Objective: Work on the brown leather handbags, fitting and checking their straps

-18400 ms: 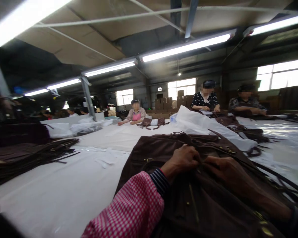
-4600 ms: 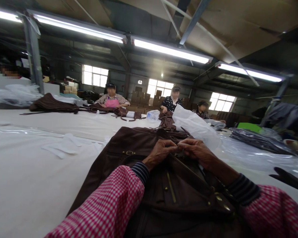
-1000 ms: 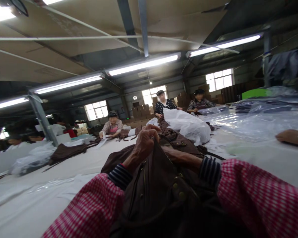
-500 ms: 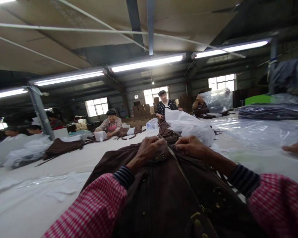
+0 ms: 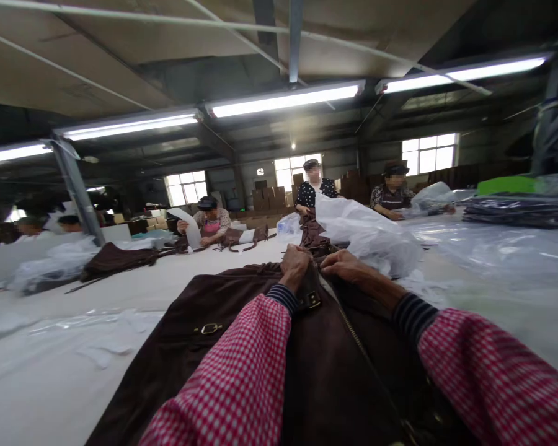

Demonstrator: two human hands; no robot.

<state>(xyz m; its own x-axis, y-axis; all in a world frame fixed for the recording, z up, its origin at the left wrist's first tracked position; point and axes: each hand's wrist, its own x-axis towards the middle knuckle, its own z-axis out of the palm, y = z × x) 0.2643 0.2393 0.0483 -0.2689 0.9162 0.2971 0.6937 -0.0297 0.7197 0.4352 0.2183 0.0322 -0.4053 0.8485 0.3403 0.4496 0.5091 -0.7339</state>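
desk [image 5: 74,371] – brown jacket [image 5: 242,334] lies spread in front | left hand [image 5: 296,265] – grip clenched on the jacket's far edge | right hand [image 5: 345,265] – grip pinching the same edge, just beside

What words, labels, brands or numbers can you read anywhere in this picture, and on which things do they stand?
None can be read.
Brown jacket under the left hand and right hand: buckles and zip only, no label showing.
Cardboard boxes at the far wall: any print too small and blurred.
Round wall sign: too small to read.
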